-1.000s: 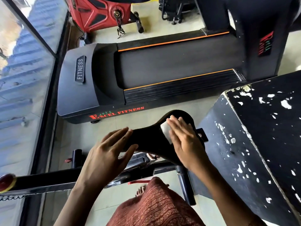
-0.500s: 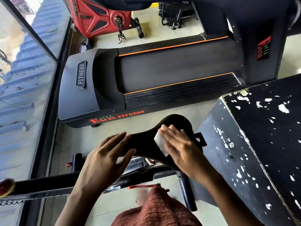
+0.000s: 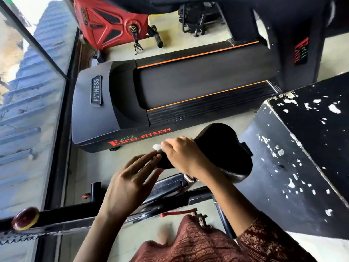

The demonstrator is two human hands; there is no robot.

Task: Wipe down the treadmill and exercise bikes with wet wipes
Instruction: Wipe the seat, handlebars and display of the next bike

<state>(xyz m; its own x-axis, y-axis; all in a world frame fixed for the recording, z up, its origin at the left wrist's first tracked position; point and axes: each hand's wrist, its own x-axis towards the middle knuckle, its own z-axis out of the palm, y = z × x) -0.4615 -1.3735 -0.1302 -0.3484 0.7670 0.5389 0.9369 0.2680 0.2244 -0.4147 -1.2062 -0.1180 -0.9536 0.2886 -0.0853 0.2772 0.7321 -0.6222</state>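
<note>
small gym, black treadmill [image 3: 170, 97] lettered FITNESS, red exercise bike [image 3: 105, 23], bike saddle [image 3: 217, 148]

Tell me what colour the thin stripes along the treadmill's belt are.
Orange stripes, on a black treadmill; the head view shows them.

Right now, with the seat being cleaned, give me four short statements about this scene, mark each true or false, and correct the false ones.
1. The right hand holds a white wet wipe at the narrow end of the bike seat. True.
2. The left hand grips a spray bottle. False: it holds nothing, and its fingers are straight beside the seat's tip.
3. The treadmill has EXCEL FITNESS in red letters on its side. True.
4. The exercise bike beyond the treadmill is blue. False: it is red.
</note>
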